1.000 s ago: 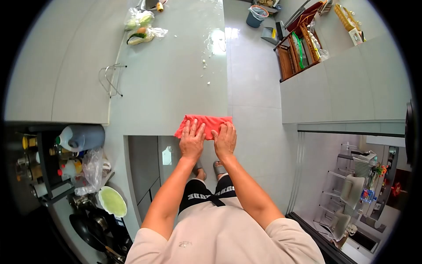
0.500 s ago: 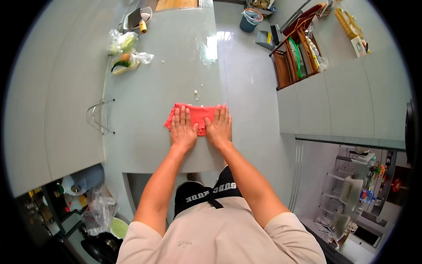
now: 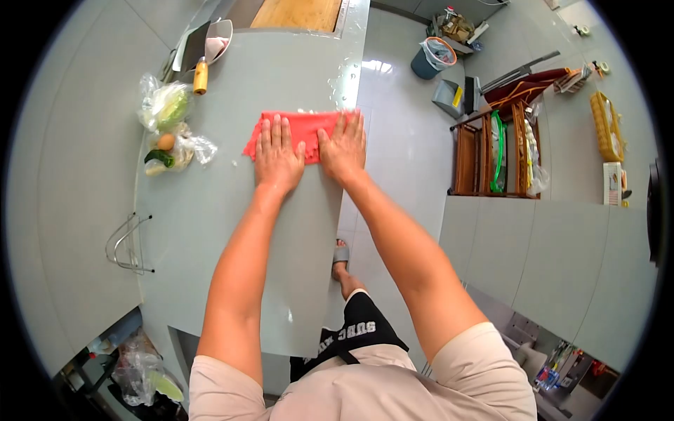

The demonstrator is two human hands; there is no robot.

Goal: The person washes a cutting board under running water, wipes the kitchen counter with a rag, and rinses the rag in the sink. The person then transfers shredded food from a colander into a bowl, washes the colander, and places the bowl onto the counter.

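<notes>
A red cloth (image 3: 303, 128) lies spread on the grey countertop (image 3: 210, 217), reaching its right edge. Both my palms press down on it. My left hand (image 3: 279, 154) is flat on the cloth's left part, its fingers extended forward. On the right part rests my right hand (image 3: 342, 149), also flat with fingers stretched out. Small white bits show along the cloth's far edge, and one lies just left of it. Wet spots glisten on the counter beyond my right hand.
Bagged vegetables (image 3: 168, 105), a yellow bottle (image 3: 201, 76) and a metal rack (image 3: 130, 242) stand along the left. A wooden board (image 3: 296, 14) is at the far end. Across the floor are a bin (image 3: 433, 58), a dustpan (image 3: 448, 98) and a wooden cart (image 3: 474, 163).
Both hands and the red cloth have moved forward along the counter, toward the wooden board. The white bits ahead of the cloth have gathered at its far edge. My body has moved forward too.
</notes>
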